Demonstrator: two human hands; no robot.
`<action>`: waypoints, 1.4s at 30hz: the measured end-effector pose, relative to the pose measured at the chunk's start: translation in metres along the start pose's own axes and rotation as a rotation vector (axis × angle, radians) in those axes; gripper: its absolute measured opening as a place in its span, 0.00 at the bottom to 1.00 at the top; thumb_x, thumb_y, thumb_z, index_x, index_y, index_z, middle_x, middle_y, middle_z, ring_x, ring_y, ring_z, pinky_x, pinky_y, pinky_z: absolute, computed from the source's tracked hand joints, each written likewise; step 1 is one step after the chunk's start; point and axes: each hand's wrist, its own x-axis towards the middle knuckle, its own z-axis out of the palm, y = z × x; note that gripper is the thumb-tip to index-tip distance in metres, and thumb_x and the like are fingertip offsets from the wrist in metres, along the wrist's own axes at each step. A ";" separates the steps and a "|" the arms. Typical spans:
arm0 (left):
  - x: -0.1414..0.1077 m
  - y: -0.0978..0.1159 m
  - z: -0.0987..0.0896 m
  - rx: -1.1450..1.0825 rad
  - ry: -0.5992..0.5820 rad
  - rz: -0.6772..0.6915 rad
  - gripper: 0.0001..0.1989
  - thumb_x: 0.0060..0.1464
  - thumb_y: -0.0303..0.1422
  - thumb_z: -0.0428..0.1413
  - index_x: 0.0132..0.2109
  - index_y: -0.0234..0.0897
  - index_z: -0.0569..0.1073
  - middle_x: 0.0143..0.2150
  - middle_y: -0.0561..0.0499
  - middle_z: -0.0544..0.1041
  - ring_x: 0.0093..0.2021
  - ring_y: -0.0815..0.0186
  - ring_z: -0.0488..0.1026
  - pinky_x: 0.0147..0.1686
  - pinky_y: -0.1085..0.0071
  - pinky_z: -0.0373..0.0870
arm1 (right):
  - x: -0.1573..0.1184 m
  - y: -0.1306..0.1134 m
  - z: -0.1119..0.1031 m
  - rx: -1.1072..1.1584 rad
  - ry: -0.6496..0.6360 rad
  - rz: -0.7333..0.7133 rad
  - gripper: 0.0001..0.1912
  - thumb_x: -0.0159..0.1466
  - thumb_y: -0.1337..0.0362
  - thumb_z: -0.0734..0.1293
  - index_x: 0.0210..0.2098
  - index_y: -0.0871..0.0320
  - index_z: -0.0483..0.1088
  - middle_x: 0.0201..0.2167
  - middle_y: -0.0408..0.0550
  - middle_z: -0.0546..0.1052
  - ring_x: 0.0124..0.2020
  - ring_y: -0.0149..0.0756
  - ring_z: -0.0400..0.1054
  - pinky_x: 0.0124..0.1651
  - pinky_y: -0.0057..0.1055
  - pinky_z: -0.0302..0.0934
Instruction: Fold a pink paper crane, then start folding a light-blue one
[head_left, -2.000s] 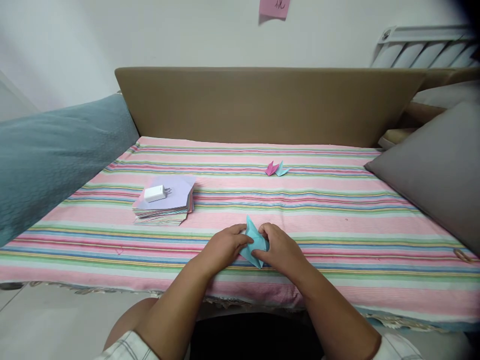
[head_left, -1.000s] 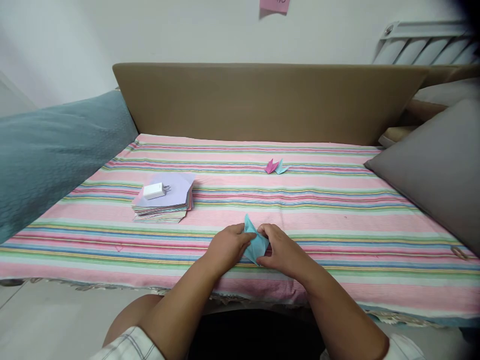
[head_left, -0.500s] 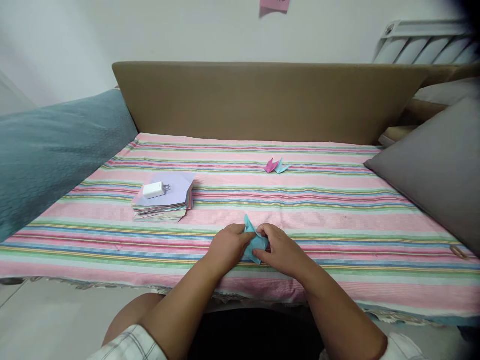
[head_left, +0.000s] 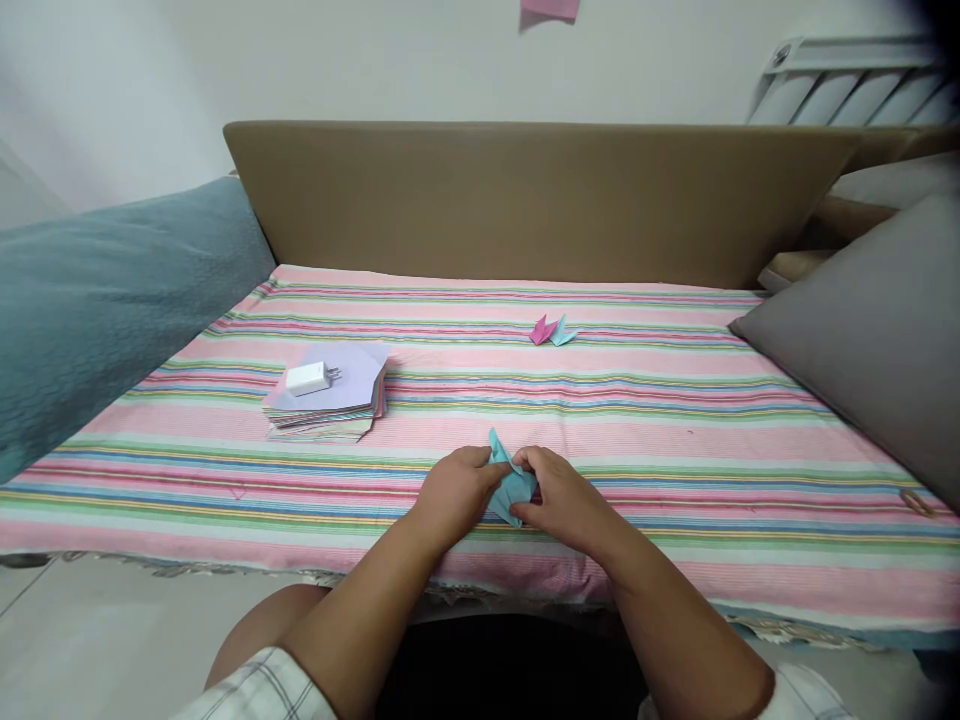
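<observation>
Striped bedding (head_left: 675,420) covers the bed, and at its near edge lies one folded blue paper (head_left: 508,482). The left hand (head_left: 456,492) and right hand (head_left: 564,500) both pinch it, fingers closed on its edges. It looks light, thin and easily creased, best held by its folded edges. Farther back sit two small paper figures (head_left: 553,331), one paper stack (head_left: 330,400) and one white charger (head_left: 309,378).
</observation>
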 end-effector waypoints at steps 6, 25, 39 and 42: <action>0.001 0.001 -0.002 -0.019 -0.001 -0.009 0.11 0.57 0.32 0.49 0.43 0.42 0.74 0.33 0.49 0.70 0.37 0.62 0.67 0.34 0.70 0.62 | 0.000 0.000 -0.001 0.002 -0.007 0.001 0.20 0.48 0.69 0.68 0.41 0.55 0.63 0.40 0.46 0.68 0.39 0.37 0.62 0.39 0.31 0.56; -0.001 -0.008 -0.001 -0.145 -0.019 0.043 0.20 0.51 0.38 0.57 0.52 0.41 0.69 0.44 0.47 0.72 0.47 0.58 0.67 0.47 0.62 0.64 | -0.001 0.003 0.003 -0.093 0.030 -0.041 0.19 0.50 0.67 0.67 0.41 0.56 0.61 0.40 0.48 0.69 0.42 0.40 0.62 0.42 0.34 0.56; -0.003 -0.004 -0.001 -0.111 0.002 0.031 0.20 0.49 0.41 0.59 0.48 0.39 0.70 0.41 0.47 0.72 0.44 0.58 0.66 0.44 0.64 0.64 | -0.001 0.001 0.000 -0.090 -0.007 -0.040 0.21 0.48 0.67 0.69 0.40 0.56 0.61 0.40 0.48 0.68 0.43 0.41 0.61 0.43 0.34 0.57; -0.003 -0.004 0.000 -0.101 0.009 0.030 0.20 0.48 0.40 0.60 0.48 0.39 0.70 0.41 0.47 0.72 0.44 0.58 0.66 0.44 0.64 0.64 | -0.001 0.000 -0.001 -0.080 -0.013 -0.044 0.22 0.47 0.67 0.69 0.41 0.56 0.61 0.40 0.48 0.68 0.43 0.41 0.61 0.43 0.34 0.57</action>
